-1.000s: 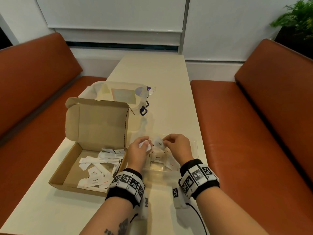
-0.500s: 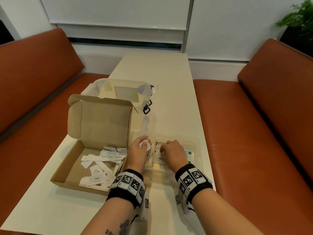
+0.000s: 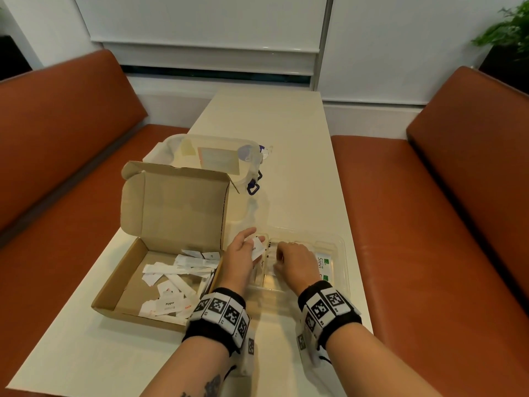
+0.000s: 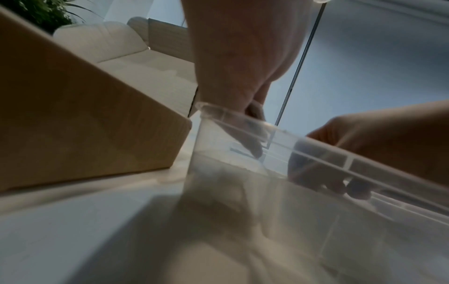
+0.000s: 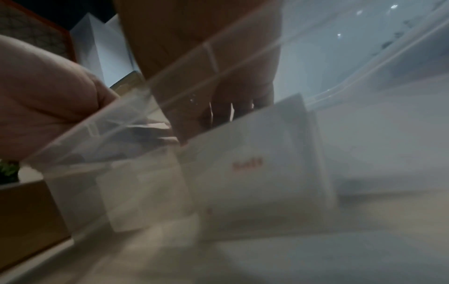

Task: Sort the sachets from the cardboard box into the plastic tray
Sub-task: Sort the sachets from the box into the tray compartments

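Near the bench's [image 3: 300,156] front edge, the cardboard box [image 3: 160,253] sat open toward the left side, its lid standing upright at the back and a loose heap of white sachets [image 3: 177,276] lying on its floor. Just beside it, toward the right edge, stood the plastic tray [image 3: 340,259], clear-walled, with green-printed sachets [image 3: 325,262] lying in its right compartment. The left hand [image 3: 240,259] hovered between box and tray, pinching a small white sachet [image 3: 257,247] between thumb and fingers over the tray's left rim. The right hand [image 3: 294,262] reached down into the tray's middle compartment with fingers curled; from the right wrist view it appeared to be touching a white sachet with red print [image 5: 255,159] standing tilted there, though blur left it unclear whether it truly gripped it. Behind the box, further along the bench, stood a clear lidded container [image 3: 217,159] with a blue clasp. Both wrists wore black bands with square markers.
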Motion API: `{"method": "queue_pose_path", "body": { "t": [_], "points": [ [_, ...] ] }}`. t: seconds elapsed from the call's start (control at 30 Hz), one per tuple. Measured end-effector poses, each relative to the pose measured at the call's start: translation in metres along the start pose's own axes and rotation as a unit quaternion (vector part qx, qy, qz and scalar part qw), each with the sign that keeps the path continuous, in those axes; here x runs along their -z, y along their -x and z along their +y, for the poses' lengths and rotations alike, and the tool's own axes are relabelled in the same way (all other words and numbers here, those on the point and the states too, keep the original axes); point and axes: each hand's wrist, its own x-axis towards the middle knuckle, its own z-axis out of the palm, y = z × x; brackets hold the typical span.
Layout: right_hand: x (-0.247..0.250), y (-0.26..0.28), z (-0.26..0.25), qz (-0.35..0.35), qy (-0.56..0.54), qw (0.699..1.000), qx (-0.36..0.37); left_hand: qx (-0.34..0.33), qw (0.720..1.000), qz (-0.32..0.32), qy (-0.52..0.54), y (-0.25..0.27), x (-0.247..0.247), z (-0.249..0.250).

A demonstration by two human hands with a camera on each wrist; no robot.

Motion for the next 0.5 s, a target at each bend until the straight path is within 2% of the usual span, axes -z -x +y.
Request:
{"method": "queue_pose_path", "body": {
  "t": [0.07,0.17,0.23,0.3,0.4,0.5],
  "points": [
    [0.005,0.000,-0.002,0.031,-0.111,0.993,-0.030,-0.003,1.000,-0.016,0.017,0.001,0.000,0.001],
    [0.012,-0.001,-0.006,0.052,-0.345,0.934,-0.077,-0.006,0.999,-0.027,0.027,0.002,0.001,0.005],
    [0.015,-0.001,-0.007,0.040,-0.416,0.904,-0.088,-0.002,0.999,-0.041,0.011,0.002,0.001,0.009],
    [0.018,-0.002,-0.006,0.037,-0.450,0.888,-0.086,-0.003,0.998,-0.063,-0.013,0.003,0.000,0.010],
    [0.026,-0.005,-0.001,0.046,-0.421,0.903,-0.071,-0.042,0.993,-0.065,-0.092,0.001,-0.001,0.006],
    [0.032,-0.008,0.001,0.040,-0.373,0.926,-0.044,-0.082,0.985,-0.033,-0.146,-0.001,0.000,0.003]
  ]
}}
